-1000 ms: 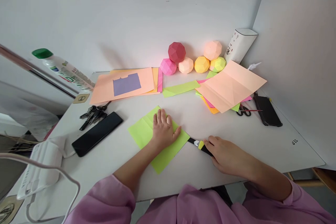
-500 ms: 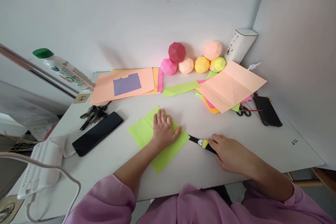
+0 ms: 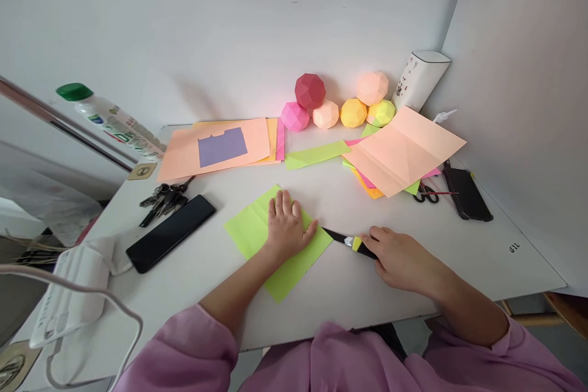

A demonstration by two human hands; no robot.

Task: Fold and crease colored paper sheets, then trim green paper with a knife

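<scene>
Flat on a creased green sheet of paper (image 3: 250, 229) rests my left hand (image 3: 287, 226), fingers stretched out, pressing it to the table. My right hand (image 3: 399, 257) is wrapped round the black and yellow handle of a utility knife (image 3: 356, 245). The knife's dark blade points left and reaches the right corner of the green sheet; whether it is over or under the paper edge I cannot tell. Behind the sheet lies a green paper strip (image 3: 316, 155).
Paper stacks lie back left (image 3: 181, 156) and right (image 3: 404, 147), with paper balls (image 3: 310, 92) between. Scissors (image 3: 427, 196) and a dark phone (image 3: 467, 193) are at right. At left are keys (image 3: 168, 199), another phone (image 3: 171, 234), a power strip (image 3: 73, 294) and a bottle (image 3: 119, 125).
My right hand has moved slightly left and up with the utility knife, whose tip is now at the upper side of the sheet's right corner. My left hand has stayed put.
</scene>
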